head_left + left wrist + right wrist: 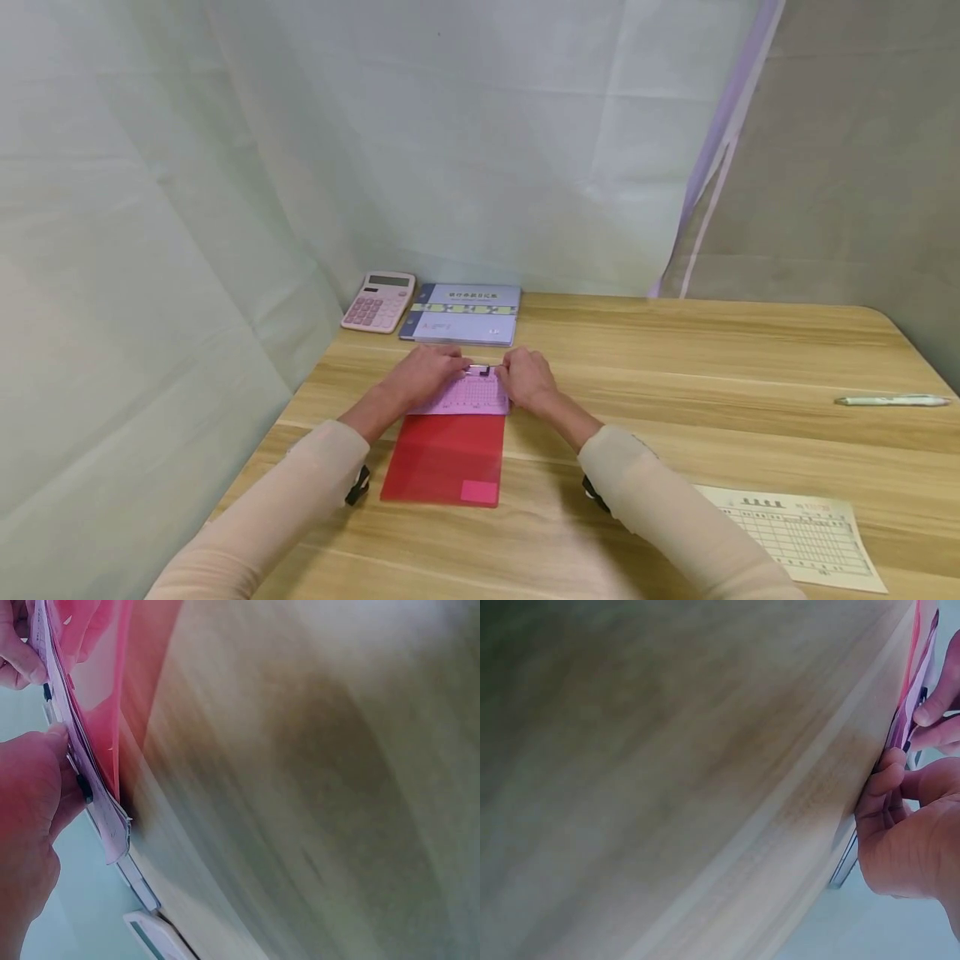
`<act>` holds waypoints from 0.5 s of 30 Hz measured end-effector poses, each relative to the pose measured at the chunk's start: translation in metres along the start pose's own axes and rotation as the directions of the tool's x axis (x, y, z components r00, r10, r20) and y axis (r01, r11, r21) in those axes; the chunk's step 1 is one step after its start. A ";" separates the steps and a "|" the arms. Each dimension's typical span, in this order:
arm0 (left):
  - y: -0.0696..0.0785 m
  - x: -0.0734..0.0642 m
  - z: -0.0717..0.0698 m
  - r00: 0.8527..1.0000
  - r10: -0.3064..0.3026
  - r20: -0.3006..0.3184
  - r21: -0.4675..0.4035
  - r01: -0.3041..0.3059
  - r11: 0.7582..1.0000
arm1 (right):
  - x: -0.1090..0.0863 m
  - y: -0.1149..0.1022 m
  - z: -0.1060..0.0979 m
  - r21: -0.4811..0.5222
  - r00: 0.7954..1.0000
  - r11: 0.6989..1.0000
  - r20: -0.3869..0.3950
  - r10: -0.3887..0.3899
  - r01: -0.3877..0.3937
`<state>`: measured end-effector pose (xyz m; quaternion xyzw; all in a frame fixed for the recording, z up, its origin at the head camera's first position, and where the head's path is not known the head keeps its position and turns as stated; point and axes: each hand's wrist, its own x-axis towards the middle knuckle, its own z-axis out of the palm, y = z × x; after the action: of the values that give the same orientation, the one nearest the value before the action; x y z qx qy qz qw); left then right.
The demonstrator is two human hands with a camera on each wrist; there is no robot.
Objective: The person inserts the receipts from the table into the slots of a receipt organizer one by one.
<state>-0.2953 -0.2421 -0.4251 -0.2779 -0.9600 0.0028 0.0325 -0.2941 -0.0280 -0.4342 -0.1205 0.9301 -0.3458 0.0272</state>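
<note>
A thin stack of pink-purple printed forms (pixel 471 394) lies over the upper part of a red translucent plastic sheet (pixel 447 454). At the stack's far edge is a thin metal strip with small black pieces (pixel 483 371). My left hand (pixel 426 375) pinches that edge on its left, its thumb on top near the metal strip. On the right, my right hand (pixel 528 381) grips the same edge with curled fingers. In the left wrist view, two black pieces show on the forms' edge (pixel 105 825) beside the thumb and between the hands. Some fingertips are hidden.
Behind the hands lie a pink calculator (pixel 380 302) and a blue-grey account book (pixel 463 314). A pale printed form (pixel 802 537) lies at front right, partly behind the right sleeve. A white-green pen (pixel 892 401) rests far right. Pale curtains stand behind the wooden table (pixel 675 358).
</note>
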 end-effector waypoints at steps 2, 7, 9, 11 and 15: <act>0.000 0.000 -0.001 1.000 0.009 -0.001 0.012 -0.009 1.000 | 0.000 0.000 0.000 0.003 1.000 1.000 -0.001 0.002 -0.002; 0.001 -0.001 -0.002 1.000 0.022 0.000 0.026 -0.022 0.999 | 0.001 0.000 0.001 -0.001 1.000 1.000 0.007 0.009 -0.009; 0.002 -0.002 -0.002 1.000 0.020 -0.003 0.021 -0.020 1.000 | 0.002 0.000 0.001 0.000 1.000 1.000 0.014 0.016 -0.016; 0.002 -0.002 -0.001 1.000 0.013 -0.005 0.013 -0.012 1.000 | 0.002 0.002 0.000 0.018 0.999 1.000 0.033 0.018 -0.019; 0.002 -0.001 0.000 1.000 -0.003 0.000 -0.002 0.003 1.000 | 0.003 0.005 -0.006 0.100 0.996 0.994 0.077 0.041 -0.049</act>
<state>-0.2929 -0.2409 -0.4253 -0.2763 -0.9605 0.0015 0.0324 -0.2985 -0.0212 -0.4327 -0.1108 0.9121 -0.3874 0.0761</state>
